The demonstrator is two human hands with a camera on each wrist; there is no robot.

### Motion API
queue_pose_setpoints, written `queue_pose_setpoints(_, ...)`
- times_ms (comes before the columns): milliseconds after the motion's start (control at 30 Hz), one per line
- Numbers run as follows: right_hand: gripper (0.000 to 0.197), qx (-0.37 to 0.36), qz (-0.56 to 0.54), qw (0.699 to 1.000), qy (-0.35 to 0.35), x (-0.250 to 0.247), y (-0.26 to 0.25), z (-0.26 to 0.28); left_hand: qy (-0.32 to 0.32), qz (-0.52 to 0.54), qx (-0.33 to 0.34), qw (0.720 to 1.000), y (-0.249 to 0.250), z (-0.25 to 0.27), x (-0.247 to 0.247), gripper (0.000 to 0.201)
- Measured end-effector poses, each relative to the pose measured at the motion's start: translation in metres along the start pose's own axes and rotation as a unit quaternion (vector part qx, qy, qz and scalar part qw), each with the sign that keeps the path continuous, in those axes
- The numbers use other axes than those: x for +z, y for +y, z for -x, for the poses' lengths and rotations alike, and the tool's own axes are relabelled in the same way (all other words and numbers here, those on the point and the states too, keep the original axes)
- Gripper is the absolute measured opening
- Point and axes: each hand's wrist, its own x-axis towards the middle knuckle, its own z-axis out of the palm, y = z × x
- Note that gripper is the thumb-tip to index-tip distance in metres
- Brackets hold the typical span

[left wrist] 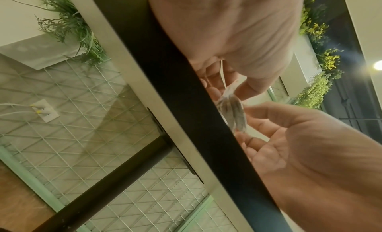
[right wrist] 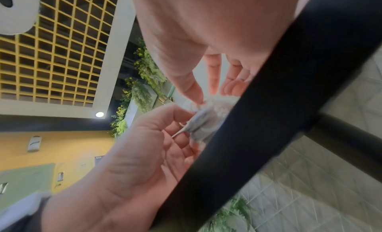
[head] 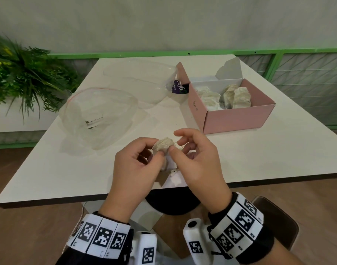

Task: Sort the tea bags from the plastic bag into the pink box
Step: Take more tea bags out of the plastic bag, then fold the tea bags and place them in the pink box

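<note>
Item: one tea bag [head: 163, 145], pinched between left hand [head: 137, 165] and right hand [head: 197, 159] over the table [head: 259, 159]. Step, as judged: tidying before boxing. Next move calls for carrying it to the pink box [head: 238, 119].

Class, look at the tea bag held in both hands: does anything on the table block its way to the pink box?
Nothing visible does. The tea bag is pinched between the left hand and right hand; bare table lies between it and the open pink box.

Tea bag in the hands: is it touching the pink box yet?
Apart. The head view shows the tea bag pinched by both hands, with bare table between it and the pink box.
</note>
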Motion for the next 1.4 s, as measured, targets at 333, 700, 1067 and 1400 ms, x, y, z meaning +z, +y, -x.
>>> queue_pose_setpoints(333,0.006,-0.145,0.387,0.880,-0.233,-0.021,-0.052,-0.033,0.003,0.033,0.000,0.999,-0.001,0.000,-0.004,0.029)
queue_pose_setpoints(700,0.011,-0.132,0.371,0.915,-0.093,-0.130,-0.133,-0.143,0.002,0.061,-0.025,0.998,-0.009,-0.003,-0.012,0.030)
queue_pose_setpoints(1067,0.003,0.053,0.651,0.725,-0.218,-0.177,-0.062,-0.187,-0.014,0.034,-0.035,0.999,-0.011,-0.004,-0.011,0.015)
queue_pose_setpoints(1400,0.036,0.102,0.676,0.671,-0.285,-0.161,-0.069,-0.198,-0.014,0.019,-0.038,0.999,-0.010,-0.005,-0.007,0.016)
